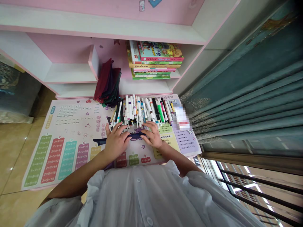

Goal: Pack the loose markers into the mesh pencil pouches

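A dark blue folded cloth (136, 136) lies in a narrow band across the desk mat. My left hand (115, 140) is closed on its middle part, and one end sticks out to the left past the wrist. At the cloth's right end my right hand (152, 136) has its fingers pressed on it. Just beyond both hands spreads a row of marker pens (132, 108), mostly white, with some black and green ones. The palms and part of the cloth are hidden under the fingers.
Behind the pens, a pile of dark red, navy and green cloths (107, 82) leans against the shelf. Stacked books (155, 60) sit on the pink-and-white shelf. A printed multiplication mat (80, 126) covers the desk. Teal curtains (236, 94) hang at the right.
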{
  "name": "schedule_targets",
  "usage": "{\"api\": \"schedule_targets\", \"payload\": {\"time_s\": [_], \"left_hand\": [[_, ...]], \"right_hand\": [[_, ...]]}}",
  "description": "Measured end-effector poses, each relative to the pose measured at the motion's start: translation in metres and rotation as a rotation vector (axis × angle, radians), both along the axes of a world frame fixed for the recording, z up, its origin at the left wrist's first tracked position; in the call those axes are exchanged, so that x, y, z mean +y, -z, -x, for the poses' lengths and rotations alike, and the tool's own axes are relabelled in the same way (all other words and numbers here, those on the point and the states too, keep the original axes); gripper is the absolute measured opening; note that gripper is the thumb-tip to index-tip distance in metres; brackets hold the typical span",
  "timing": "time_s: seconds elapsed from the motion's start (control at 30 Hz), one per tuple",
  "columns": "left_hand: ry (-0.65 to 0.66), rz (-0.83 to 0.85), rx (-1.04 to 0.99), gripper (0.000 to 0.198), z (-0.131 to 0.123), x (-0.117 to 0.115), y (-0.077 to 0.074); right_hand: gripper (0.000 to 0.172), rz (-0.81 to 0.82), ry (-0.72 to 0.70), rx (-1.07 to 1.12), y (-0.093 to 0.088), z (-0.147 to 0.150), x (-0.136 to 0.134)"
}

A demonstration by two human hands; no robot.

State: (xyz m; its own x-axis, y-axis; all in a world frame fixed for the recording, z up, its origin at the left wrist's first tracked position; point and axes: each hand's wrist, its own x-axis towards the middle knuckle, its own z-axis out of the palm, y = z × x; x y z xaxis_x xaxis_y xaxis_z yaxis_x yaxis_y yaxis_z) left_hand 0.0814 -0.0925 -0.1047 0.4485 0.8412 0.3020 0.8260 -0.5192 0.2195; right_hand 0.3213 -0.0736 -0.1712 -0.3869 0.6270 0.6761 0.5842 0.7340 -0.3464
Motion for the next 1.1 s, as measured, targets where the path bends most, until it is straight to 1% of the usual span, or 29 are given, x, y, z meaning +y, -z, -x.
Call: {"api": "schedule_targets", "payload": {"time_s": [0.17, 0.33, 0.5, 0.67, 0.8, 0.97, 1.1], "left_hand": [[0.0, 0.008, -0.003, 0.013, -0.0001, 0.0003, 0.0009], [-0.003, 0.02, -0.01, 0.013, 0.0003, 0.0004, 0.0015], [0.0, 0.026, -0.015, 0.013, 0.0002, 0.0007, 0.0008], [-0.004, 0.047, -0.045, 0.015, -0.001, 0.0006, -0.0017], [-0.007, 0.05, -0.046, 0.015, -0.0011, 0.0009, -0.0022], [-0.003, 0.039, -0.039, 0.015, -0.0006, 0.0009, -0.0009], [0.0, 0.029, -0.03, 0.014, -0.0002, 0.0007, 0.0]], "right_hand": [[0.023, -0.009, -0.011, 0.027, -0.0026, -0.0016, -0.0005], [0.025, 0.057, 0.013, 0.0, -0.002, -0.0023, -0.0003], [0.023, -0.005, -0.004, 0.029, -0.0018, -0.0016, 0.0007], [0.022, 0.04, -0.004, -0.011, 0.0016, -0.0026, 0.001], [0.022, 0.039, 0.001, -0.015, 0.0028, -0.003, 0.0011], [0.023, 0.007, 0.02, -0.009, 0.0009, -0.002, 0.0011], [0.021, -0.025, -0.008, 0.027, -0.0024, -0.0008, 0.0013]]}}
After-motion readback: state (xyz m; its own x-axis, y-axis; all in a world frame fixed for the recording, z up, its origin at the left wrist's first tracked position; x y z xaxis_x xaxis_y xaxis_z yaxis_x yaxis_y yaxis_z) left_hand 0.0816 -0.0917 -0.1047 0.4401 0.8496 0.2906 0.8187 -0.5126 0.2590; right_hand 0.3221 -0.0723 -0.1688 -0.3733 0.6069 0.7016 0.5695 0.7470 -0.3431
